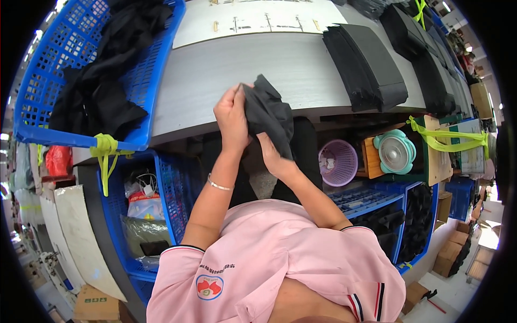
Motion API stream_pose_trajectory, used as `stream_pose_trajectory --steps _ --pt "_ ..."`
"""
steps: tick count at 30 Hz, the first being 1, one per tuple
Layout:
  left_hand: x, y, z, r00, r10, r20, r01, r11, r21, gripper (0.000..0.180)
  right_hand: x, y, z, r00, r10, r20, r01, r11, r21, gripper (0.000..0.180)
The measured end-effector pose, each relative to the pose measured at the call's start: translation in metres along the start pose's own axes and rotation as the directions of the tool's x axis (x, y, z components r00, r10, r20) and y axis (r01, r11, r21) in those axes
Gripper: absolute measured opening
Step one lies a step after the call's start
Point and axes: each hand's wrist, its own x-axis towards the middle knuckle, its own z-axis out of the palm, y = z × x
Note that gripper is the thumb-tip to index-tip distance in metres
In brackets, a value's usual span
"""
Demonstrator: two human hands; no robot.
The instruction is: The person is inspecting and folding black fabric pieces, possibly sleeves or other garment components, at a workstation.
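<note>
A crumpled piece of black fabric point(267, 110) is held up in front of me, just past the near edge of the grey table point(231, 67). My left hand point(232, 114) is closed on its left side, fingers curled in. From below, my right hand point(274, 156) grips the lower part; the cloth hides most of those fingers. At the right of the tabletop lies a thick stack of black fabric pieces point(369, 67). More black cloth point(102, 81) lies loosely heaped in the blue basket point(153, 81) at the left.
Further right are more black stacks point(425, 59). A white board point(258, 19) lies at the table's back. Below the table's right side are a purple basket point(338, 161), a teal-rimmed round container point(396, 152) and blue crates point(371, 199). Another blue crate point(172, 194) holds bags at lower left.
</note>
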Motion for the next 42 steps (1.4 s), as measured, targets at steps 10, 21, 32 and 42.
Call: stream_pose_trajectory --steps 10,21,32,42 --pt "0.036 0.004 -0.046 0.989 -0.054 -0.137 0.062 0.997 0.054 0.023 -0.059 0.012 -0.040 0.964 0.261 0.043 -0.251 0.853 0.458 0.037" --pt "-0.025 0.026 -0.017 0.984 0.117 0.135 -0.150 0.953 0.262 0.005 0.017 -0.020 -0.033 0.969 0.158 -0.190 -0.107 0.961 0.254 0.015" --pt "-0.091 -0.015 -0.051 0.522 -0.683 0.511 0.853 0.410 -0.324 0.038 0.039 0.013 -0.036 0.984 -0.022 0.175 -0.009 0.985 0.173 0.015" --pt "-0.111 -0.020 -0.046 0.503 -0.507 0.700 0.773 0.626 -0.101 0.053 -0.018 0.068 0.058 0.742 0.086 0.665 -0.385 0.867 0.317 0.021"
